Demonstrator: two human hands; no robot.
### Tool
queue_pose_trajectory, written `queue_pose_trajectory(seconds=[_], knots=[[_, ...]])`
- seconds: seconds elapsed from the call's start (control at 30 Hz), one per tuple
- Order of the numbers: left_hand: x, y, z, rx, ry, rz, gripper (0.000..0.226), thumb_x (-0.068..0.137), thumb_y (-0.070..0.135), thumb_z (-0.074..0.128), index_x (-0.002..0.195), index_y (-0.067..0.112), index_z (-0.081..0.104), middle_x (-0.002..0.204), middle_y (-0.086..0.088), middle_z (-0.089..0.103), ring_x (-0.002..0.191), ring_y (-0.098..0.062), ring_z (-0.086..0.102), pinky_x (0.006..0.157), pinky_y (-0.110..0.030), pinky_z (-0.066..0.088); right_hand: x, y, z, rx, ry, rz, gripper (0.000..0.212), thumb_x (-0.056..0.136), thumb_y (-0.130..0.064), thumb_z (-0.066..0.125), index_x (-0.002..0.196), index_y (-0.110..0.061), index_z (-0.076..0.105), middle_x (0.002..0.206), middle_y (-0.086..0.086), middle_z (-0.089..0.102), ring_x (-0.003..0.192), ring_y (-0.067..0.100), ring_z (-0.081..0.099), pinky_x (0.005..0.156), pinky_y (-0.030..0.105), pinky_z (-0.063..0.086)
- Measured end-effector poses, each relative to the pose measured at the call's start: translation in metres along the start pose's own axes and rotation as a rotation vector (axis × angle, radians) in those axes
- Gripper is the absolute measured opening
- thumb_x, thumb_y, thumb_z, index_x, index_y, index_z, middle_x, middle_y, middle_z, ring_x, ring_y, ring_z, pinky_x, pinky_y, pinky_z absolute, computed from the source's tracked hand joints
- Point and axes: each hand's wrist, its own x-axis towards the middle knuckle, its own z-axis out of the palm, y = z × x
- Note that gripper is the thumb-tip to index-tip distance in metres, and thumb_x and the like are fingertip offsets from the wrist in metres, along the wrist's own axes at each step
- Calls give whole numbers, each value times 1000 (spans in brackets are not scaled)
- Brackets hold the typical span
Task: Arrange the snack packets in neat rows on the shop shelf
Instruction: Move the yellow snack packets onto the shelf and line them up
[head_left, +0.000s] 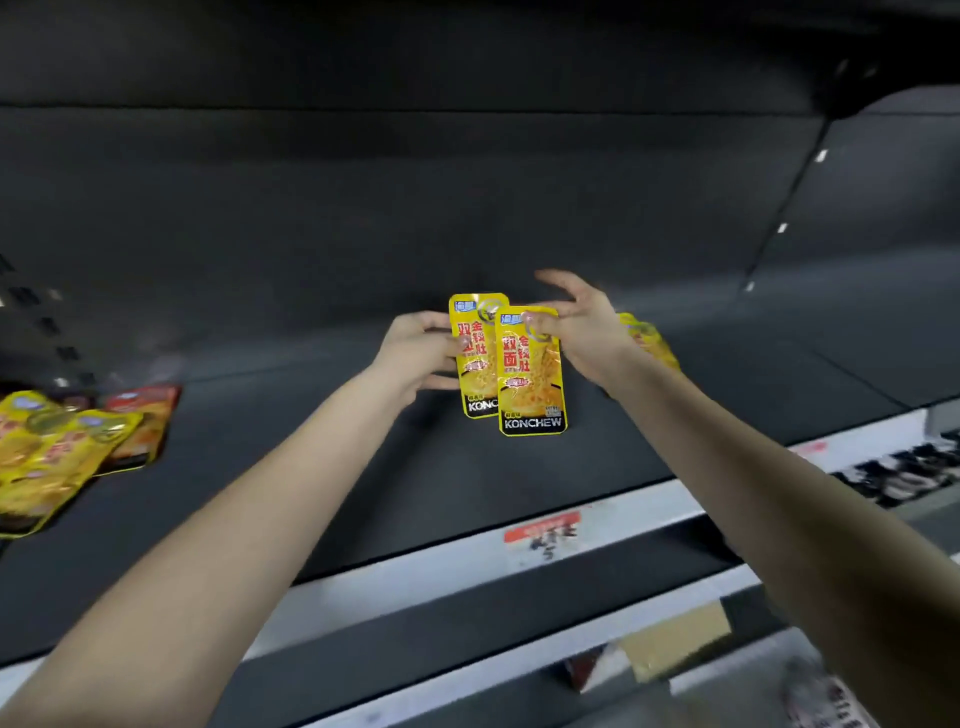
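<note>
Two bare forearms reached in from the lower edge of the view, over a white price strip (415, 577) that carried a red label (541, 526); the print on it was too blurred to read. Behind the strip lay the dark shelf (363, 478).

In the middle of the shelf two yellow packets stood upright, one overlapping the other. The front packet (531, 384) showed the word KONCHEW at its bottom and covered the right edge of the rear packet (474, 364). The right hand (587, 332) pinched the top of the front packet between thumb and forefinger, while its other fingers were spread and lifted off the packet. The left hand (415, 353) gripped the rear packet by its left edge, the thumb on the printed face and the fingers curled behind it. Whether the bottoms of the two packets touched the shelf I could not tell.

A third yellow packet (652, 340) was partly hidden behind the right hand, tilted. Far at the left end of the shelf a loose heap of yellow packets (47, 447) lay flat, with a red packet (143, 415) just beside it and partly under it. At the back rose the dark rear panel (415, 208).
</note>
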Motion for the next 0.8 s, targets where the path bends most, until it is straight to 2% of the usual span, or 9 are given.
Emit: queue_pose_trajectory(seconds=[0.1,0.17,0.27,0.4,0.5,0.6,0.67,0.73,0.8], knots=[[10,-1,49,-3,-55,-14,16,90,1,56,104,10,55,84,-5,66,71,-18,67,56,-27,59,-6,11,-51,-91,55,23,54,84,-7,66,130,-30,48,105,13,69,91,27,68,80,38,54],[17,-3,77,1,-81,-21,15,90,1,56,102,10,54,82,-5,66,70,-18,66,54,-26,58,-6,20,-79,-94,82,37,51,85,-8,64,127,-33,50,102,12,69,92,28,68,87,46,53],[27,-6,112,9,-94,-39,15,90,0,56,101,9,53,82,-6,65,70,-18,66,54,-27,58,-5,31,-113,-145,107,30,46,90,-5,56,128,-31,49,99,9,66,85,20,64,89,43,51],[40,-12,143,35,-57,-73,16,89,0,58,103,7,55,91,-8,65,78,-17,65,54,-28,58,3,49,-145,-216,124,45,48,92,0,48,131,-27,48,97,6,61,74,13,57,75,33,48],[47,-21,156,119,24,-70,14,86,3,63,98,9,58,99,-11,65,88,-20,65,61,-30,58,14,61,-158,-270,151,64,51,90,5,42,131,-26,48,101,7,59,69,11,54,66,28,44],[49,-25,165,317,144,-11,10,84,8,67,90,11,58,93,-7,63,83,-18,63,66,-29,57,24,71,-166,-345,196,85,56,89,6,37,133,-28,45,112,4,58,71,9,54,49,18,42],[51,-27,168,488,184,14,6,84,14,67,87,13,61,92,-7,63,79,-17,62,73,-31,56,29,77,-168,-425,205,76,57,88,7,36,135,-26,43,114,4,57,76,13,53,43,16,38],[54,-28,170,590,192,1,8,87,15,63,79,13,62,86,-7,65,67,-16,62,69,-28,57,34,83,-167,-503,193,50,57,87,8,37,136,-22,42,116,6,58,83,15,53,49,17,40],[57,-28,172,530,189,-70,21,89,11,60,68,11,58,73,-7,63,51,-13,61,55,-22,56,37,87,-163,-560,178,23,57,85,10,38,135,-18,43,116,9,58,91,17,54,62,24,46]])
